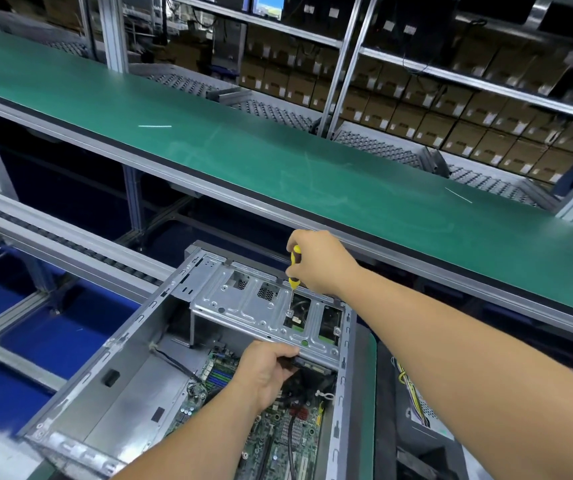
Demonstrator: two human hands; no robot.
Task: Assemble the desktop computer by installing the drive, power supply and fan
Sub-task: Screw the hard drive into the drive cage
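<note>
Pinching a screwdriver [294, 265], right hand [316, 263] works over the drive cage [243, 306]; left hand [264, 370] clamps its edge

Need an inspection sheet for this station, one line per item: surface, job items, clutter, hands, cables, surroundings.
Surface: green mat under the case; green shelf behind, bare.
Job's things: open computer case; drive cage across its top; motherboard inside.
Clutter: nothing seen.
Hands: right hand holds a yellow screwdriver upright, tip down on the cage; left hand grips a dark part under the cage edge.
Cables: black cable inside the case; yellow wire bundle to the right.
Surroundings: stacked cardboard boxes, roller conveyor.
</note>
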